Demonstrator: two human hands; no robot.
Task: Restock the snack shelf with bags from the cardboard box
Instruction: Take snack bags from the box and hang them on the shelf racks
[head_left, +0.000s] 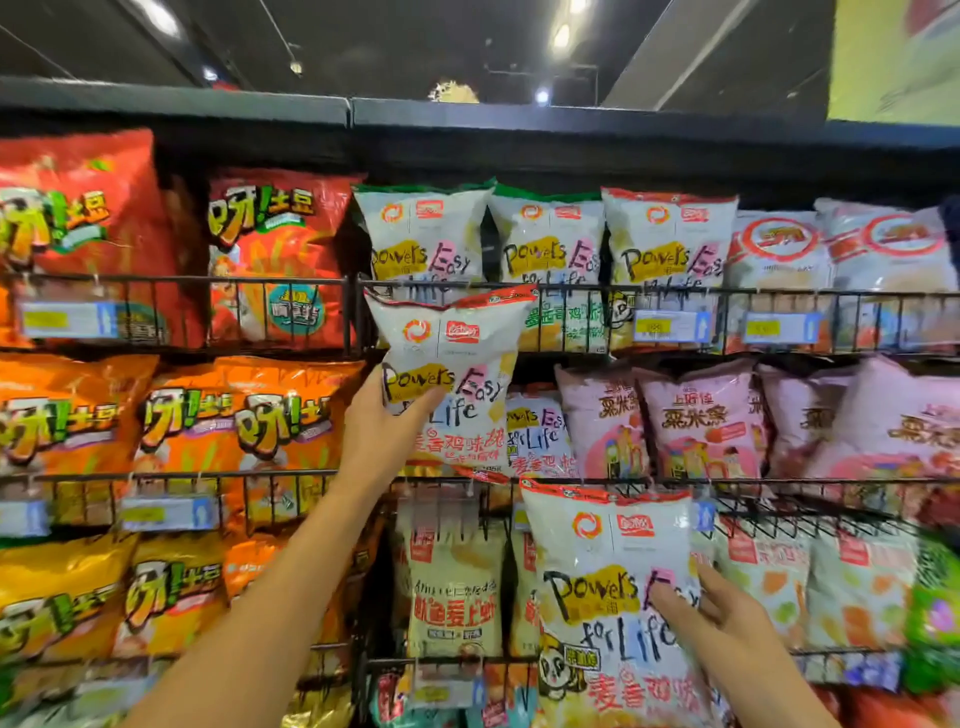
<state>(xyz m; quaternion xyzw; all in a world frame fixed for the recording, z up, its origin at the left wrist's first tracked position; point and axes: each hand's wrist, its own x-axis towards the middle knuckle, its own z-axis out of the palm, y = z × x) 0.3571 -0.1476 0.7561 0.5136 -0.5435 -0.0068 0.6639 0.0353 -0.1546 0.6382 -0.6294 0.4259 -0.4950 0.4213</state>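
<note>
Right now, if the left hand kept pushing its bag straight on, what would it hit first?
Probably the green-topped white bag on the top shelf, just behind the wire rail; depth is unclear. The left hand points up there.

left hand (382, 441) holding a bag (447, 382) up before the middle shelf rail (571, 291), right hand (727, 618) holding a second bag (608, 592) lower right — shelved bags behind both, potato bags (270, 260) left

Overhead ran a dark ceiling (415, 41) with small round bright ceiling lights (561, 35). A pale grey slanted beam (691, 57) crossed it at the right, beside a yellow-green hanging banner (893, 62) in the top right corner.
</note>
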